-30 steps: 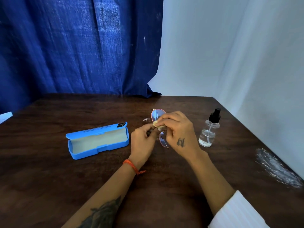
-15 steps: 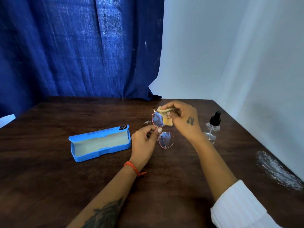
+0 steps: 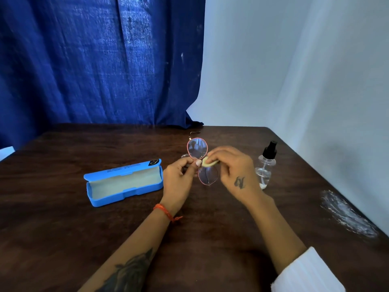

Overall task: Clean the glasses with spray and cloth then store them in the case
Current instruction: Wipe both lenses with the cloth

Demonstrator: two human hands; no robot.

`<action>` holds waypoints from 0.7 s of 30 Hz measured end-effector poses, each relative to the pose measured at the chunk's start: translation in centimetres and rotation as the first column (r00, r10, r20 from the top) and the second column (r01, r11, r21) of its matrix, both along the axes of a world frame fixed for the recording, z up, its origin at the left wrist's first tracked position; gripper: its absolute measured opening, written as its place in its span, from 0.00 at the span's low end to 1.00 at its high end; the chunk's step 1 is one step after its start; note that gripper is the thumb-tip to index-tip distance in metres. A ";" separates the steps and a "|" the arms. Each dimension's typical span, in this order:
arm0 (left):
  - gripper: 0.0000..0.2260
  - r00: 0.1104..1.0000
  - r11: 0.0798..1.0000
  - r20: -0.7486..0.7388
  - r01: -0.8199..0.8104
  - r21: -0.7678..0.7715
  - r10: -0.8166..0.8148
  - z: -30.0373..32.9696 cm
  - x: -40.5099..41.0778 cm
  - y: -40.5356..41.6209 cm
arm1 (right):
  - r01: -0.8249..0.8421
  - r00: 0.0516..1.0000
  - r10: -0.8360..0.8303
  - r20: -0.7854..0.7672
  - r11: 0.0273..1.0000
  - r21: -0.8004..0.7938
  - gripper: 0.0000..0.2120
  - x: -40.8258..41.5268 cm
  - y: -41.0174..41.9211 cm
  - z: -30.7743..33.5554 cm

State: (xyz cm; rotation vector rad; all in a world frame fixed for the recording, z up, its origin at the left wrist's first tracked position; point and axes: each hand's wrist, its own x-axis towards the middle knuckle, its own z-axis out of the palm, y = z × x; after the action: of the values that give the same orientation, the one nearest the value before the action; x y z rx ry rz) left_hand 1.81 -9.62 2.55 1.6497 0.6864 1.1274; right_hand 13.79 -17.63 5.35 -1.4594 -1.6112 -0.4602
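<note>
Pink-rimmed glasses point(image 3: 197, 148) are held on end above the dark wooden table point(image 3: 63, 228), one lens above the other. My left hand point(image 3: 179, 182) pinches them at the bridge. My right hand point(image 3: 231, 169) holds a small yellow cloth point(image 3: 207, 162) against the frame between the two lenses. The lower lens point(image 3: 208, 174) shows between both hands. An open blue glasses case point(image 3: 124, 182) lies to the left with its pale lining up. A clear spray bottle point(image 3: 265, 165) with a black pump stands to the right of my right hand.
A blue curtain point(image 3: 94, 60) and a white sheet point(image 3: 294, 70) hang behind the table. A white scuffed patch point(image 3: 347, 213) marks the table near its right edge. A pale object point(image 3: 6, 152) shows at the far left edge.
My right hand with the cloth came down from the upper lens to the bridge area. The upper lens is now uncovered. The left hand kept its hold.
</note>
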 end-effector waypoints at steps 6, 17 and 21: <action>0.05 0.997 0.999 0.072 0.039 -0.027 -0.037 -0.1 0.0 0.1 | -0.053 0.994 0.046 -0.103 0.996 -0.065 0.14 -0.5 0.4 -0.8; 0.03 0.975 0.986 0.222 0.022 -0.164 0.015 0.0 0.3 -0.1 | 0.002 0.299 -0.143 -0.944 0.989 -0.149 0.14 -1.1 -1.3 -2.3; 0.03 0.929 0.945 0.369 0.093 -0.313 0.031 0.2 0.7 -0.7 | -0.079 -0.431 0.077 -0.899 0.989 0.122 0.13 -2.5 -1.5 -1.6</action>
State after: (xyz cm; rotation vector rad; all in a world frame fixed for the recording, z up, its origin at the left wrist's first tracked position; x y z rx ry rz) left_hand 2.50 -10.29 2.75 1.1235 0.5616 1.1883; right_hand 11.27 -19.16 3.71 -0.9090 -0.0339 0.9224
